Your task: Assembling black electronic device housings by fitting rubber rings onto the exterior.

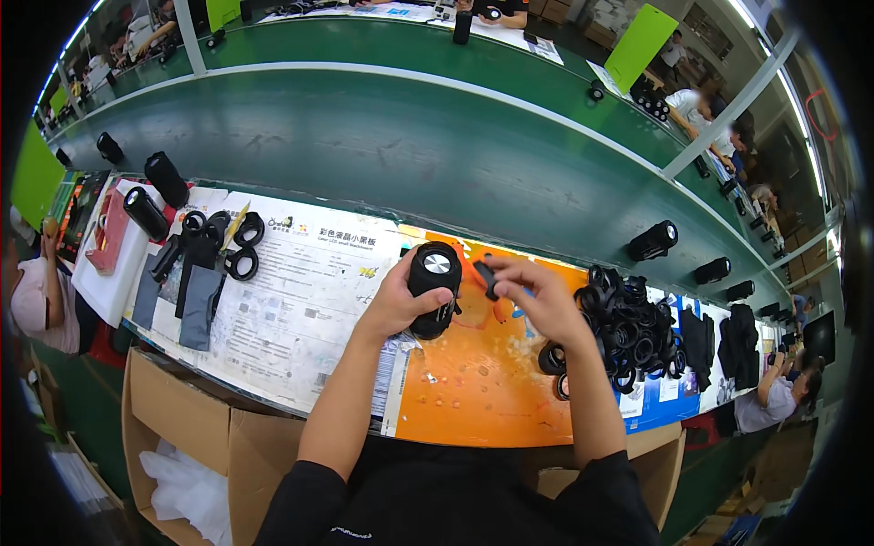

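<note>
My left hand (396, 305) is wrapped round a black cylindrical speaker (430, 305), thumb across its front side. The speaker stands roughly upright, and its top end shows a round silver disc. Just to its right, my right hand (544, 293) pinches a small black ring-like part (486, 280), seen edge-on and apart from the speaker. Both hands are over the orange sheet (482, 400) on the bench. Right of my right hand lies a heap of black rings (628, 318), with a few loose ones by my forearm.
At the left are black rings (244, 246), grey-black cloth pouches (200, 309) and standing speakers (146, 213). A green conveyor belt (364, 136) runs beyond the bench, with more speakers (654, 240) at right. Below the bench's front edge stands a cardboard box (177, 400). Other people sit along the line.
</note>
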A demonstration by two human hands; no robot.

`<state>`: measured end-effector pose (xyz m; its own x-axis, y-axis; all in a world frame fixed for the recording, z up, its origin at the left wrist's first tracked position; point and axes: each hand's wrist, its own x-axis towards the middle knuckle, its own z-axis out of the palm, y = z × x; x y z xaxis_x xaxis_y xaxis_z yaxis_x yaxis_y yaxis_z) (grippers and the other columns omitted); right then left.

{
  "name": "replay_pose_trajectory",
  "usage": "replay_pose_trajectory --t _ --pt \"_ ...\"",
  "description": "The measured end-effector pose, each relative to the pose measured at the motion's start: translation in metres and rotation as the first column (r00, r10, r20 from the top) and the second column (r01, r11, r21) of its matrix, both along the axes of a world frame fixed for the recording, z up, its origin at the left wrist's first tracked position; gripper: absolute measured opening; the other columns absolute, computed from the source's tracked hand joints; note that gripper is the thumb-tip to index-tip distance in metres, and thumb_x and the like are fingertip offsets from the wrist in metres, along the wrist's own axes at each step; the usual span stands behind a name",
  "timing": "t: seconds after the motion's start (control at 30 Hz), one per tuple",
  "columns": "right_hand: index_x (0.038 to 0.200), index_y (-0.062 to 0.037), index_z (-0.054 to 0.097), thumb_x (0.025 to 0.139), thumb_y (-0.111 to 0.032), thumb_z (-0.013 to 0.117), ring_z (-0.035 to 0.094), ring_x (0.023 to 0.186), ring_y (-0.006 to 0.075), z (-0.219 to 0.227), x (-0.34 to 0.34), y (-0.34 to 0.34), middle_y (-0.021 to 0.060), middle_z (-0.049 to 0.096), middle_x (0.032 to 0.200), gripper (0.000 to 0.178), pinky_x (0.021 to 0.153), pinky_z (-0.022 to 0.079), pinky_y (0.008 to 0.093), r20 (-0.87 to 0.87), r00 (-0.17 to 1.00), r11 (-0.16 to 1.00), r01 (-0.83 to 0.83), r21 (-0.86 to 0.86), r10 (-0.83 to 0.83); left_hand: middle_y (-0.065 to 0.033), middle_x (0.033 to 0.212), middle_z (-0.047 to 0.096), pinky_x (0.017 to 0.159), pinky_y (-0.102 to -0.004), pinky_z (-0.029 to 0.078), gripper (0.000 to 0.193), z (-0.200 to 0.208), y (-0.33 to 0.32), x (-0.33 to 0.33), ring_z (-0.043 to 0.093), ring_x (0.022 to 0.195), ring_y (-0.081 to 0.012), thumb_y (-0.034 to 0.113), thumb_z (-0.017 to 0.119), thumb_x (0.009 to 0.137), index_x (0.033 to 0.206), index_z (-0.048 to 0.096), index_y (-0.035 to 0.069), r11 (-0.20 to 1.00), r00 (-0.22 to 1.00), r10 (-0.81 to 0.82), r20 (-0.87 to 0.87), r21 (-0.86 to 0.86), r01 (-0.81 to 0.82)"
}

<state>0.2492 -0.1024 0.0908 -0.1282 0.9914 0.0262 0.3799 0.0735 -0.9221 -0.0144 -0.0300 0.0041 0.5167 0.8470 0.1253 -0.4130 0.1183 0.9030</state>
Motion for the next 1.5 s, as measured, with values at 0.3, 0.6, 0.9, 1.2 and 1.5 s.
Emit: replay_pose_trajectory --t 0.3,0.6,0.9,1.2,1.5 --pt "0.114 0.0003 0.08 0.103 -0.016 0.08 0.072 0.126 0.0231 0.086 -0.034 0.069 0.0141 0.075 0.145 0.019 0.109 0.057 0.0389 0.162 0.893 0.907 -0.406 -0.109 0.419 -0.0059 0.128 0.069 0.097 -0.0322 0.059 0.089 0.008 -0.002 -0.002 0.069 0.111 -0.0152 0.024 0.101 0.084 0.157 0.054 0.004 0.993 0.989 -0.115 -0.096 -0.027 0.112" --pt "0.115 -0.0054 0.082 0.098 -0.013 0.082 0.068 0.134 0.0339 0.089 -0.049 0.063 0.0111 0.074 0.148 0.019 0.114 0.054 0.0445 0.358 0.819 0.874 -0.486 0.018 0.448 -0.0082 0.134 0.068 0.105 -0.0341 0.057 0.093 0.002 0.002 -0.003 0.068 0.12 -0.0182 0.036 0.1 0.084 0.158 0.053 0.005 0.994 0.988 -0.113 -0.101 -0.009 0.113" --pt "0.149 -0.0229 0.076 0.094 0.002 0.074 0.059 0.135 0.0349 0.076 -0.053 0.049 0.0062 0.068 0.157 0.06 0.115 0.053 0.0447 0.522 0.731 0.801 -0.582 0.143 0.439 -0.0088 0.136 0.069 0.103 -0.0337 0.057 0.093 0.012 -0.001 -0.002 0.068 0.119 -0.0178 0.036 0.099 0.085 0.16 0.053 0.006 0.998 0.998 -0.035 -0.043 0.055 0.037" --pt "0.133 -0.0168 0.085 0.106 -0.028 0.074 0.071 0.123 0.032 0.082 -0.072 0.078 0.0084 0.081 0.134 0.03 0.109 0.057 0.0442 0.519 0.755 0.819 -0.549 0.165 0.401 -0.0076 0.13 0.071 0.101 -0.0336 0.058 0.083 0.004 -0.004 -0.002 0.069 0.117 -0.0174 0.028 0.098 0.084 0.153 0.058 0.005 0.997 0.997 -0.005 -0.076 0.072 0.01" --pt "0.115 -0.0078 0.085 0.117 -0.05 0.04 0.076 0.108 0.0384 0.048 -0.138 0.106 0.0152 0.084 0.114 0.062 0.102 0.056 0.0448 0.364 0.825 0.901 -0.377 -0.215 0.433 -0.0107 0.14 0.068 0.114 -0.0406 0.053 0.089 -0.004 -0.006 -0.002 0.064 0.13 -0.0243 0.035 0.1 0.079 0.15 0.058 0.002 0.997 0.972 0.009 -0.234 0.082 0.011"
